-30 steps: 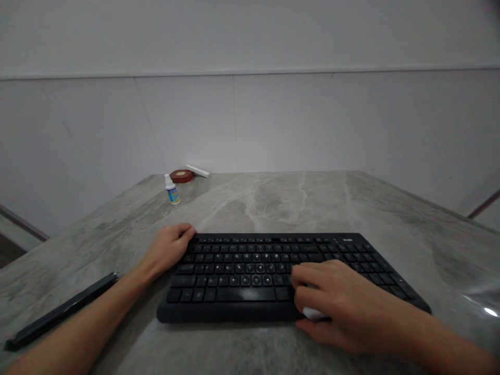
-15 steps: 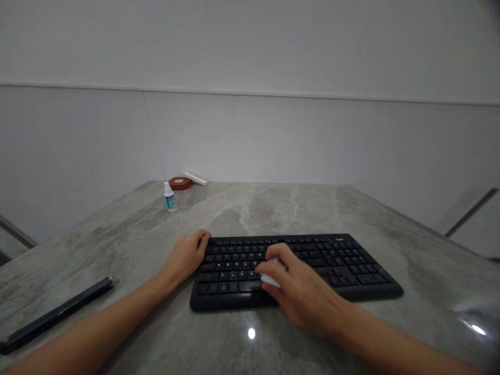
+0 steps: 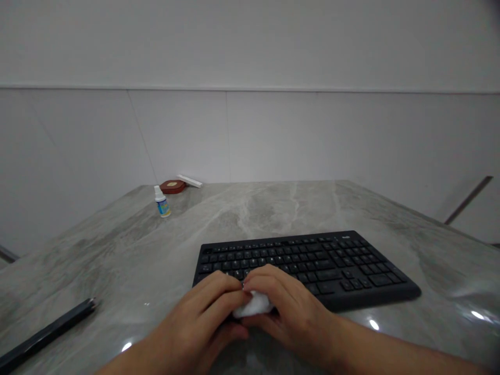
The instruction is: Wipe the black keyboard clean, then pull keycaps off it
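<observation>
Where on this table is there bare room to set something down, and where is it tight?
Bare marble table lies behind the black keyboard up to the wall, and left of it between the small bottle and the black bar. Crowded: the near edge, where left hand and right hand pinch a white wad at the keyboard's front.

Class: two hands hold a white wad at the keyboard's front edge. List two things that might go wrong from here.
1. The white wad, held between the left hand and right hand, might shed bits that lodge between the keyboard keys.
2. Rubbing hard could pop a keycap loose.
</observation>
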The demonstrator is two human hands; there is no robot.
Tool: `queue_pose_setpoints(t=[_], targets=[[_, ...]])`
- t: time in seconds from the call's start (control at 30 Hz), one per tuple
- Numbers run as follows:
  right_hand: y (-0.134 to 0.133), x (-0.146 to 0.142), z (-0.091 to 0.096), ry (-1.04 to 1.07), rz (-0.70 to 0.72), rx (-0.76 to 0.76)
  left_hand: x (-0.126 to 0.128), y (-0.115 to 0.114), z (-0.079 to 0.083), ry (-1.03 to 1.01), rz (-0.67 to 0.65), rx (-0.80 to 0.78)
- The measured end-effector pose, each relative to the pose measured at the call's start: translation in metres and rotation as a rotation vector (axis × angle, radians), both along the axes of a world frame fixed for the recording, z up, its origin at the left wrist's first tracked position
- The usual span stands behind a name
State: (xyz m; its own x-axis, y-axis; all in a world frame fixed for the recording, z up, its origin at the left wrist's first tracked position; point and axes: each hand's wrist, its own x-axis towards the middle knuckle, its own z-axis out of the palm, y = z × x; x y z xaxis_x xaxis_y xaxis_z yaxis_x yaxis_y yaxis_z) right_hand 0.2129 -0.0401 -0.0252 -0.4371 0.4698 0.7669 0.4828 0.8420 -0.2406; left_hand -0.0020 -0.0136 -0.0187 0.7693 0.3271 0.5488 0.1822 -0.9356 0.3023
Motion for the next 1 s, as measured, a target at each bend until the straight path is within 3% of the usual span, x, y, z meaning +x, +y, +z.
queue_pose_setpoints(t=[0.13,0.5,0.7,1.0], targets=[[0.002,-0.001,0.0,0.071,-0.007,-0.032,-0.004,0.008,-0.006,-0.009,-0.024,-0.002],[-0.003,0.001,0.009,0.047,-0.018,0.026,-0.001,0.0,0.002,-0.076,-0.071,0.008],[-0.004,0.0,0.013,0.014,0.022,0.0,0.0,0.0,0.004,-0.129,-0.033,-0.116],[-0.006,0.0,0.006,0.038,0.011,-0.079,-0.001,-0.001,0.009,-0.168,-0.007,-0.176]])
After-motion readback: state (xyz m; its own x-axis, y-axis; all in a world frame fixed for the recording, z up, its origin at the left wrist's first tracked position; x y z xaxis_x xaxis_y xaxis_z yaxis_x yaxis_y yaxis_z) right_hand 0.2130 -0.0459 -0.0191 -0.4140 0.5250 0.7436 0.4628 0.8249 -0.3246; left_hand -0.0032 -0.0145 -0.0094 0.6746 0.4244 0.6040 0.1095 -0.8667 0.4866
